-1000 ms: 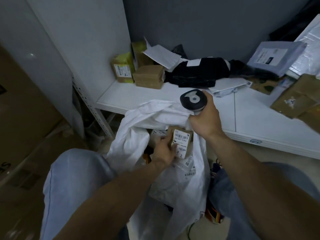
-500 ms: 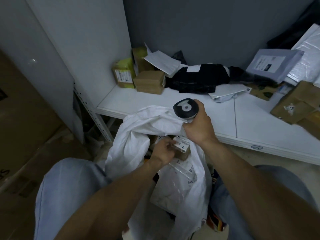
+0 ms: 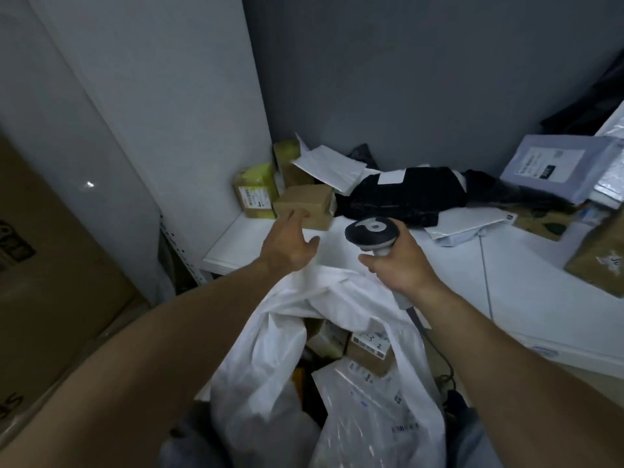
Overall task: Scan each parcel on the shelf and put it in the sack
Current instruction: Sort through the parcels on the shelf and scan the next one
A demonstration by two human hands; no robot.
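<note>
**Shelf** (image 3: 540, 265): a white surface running from the left rear corner to the right edge of the view, with parcels crowded along its rear edge.

**Sack** (image 3: 270, 349): white, with its mouth gaping just below the shelf's front edge. At least three parcels already lie inside. A small labelled box (image 3: 369, 349) sits uppermost, a flat white mailer (image 3: 378, 400) lies in front of it, and a further box is half hidden beside them.

**Parcels not yet in the sack:**
- a black bag (image 3: 401, 194) lies along the middle of the rear edge;
- a grey mailer (image 3: 547, 167) leans toward the right rear;
- a brown packet (image 3: 597, 258) sits at the right edge;
- a white envelope (image 3: 329, 165), a brown box (image 3: 307, 204) and a yellow-taped box (image 3: 255, 192) are clustered in the left rear corner.

**Left hand** (image 3: 287, 244): empty, with fingers spread and relaxed, stretched over the shelf's front edge toward the brown box. Whether the fingertips touch the box cannot be told.

**Right hand** (image 3: 398, 265): wrapped around the handle of the scanner (image 3: 371, 233). It holds the scanner above the sack's mouth, near the front edge, with the round head turned upward.

**Progress:** judged as partway. Several parcels are bagged and at least six are left on the shelf. The brown box looks like the next one to be picked up, scanned and dropped into the sack.
</note>
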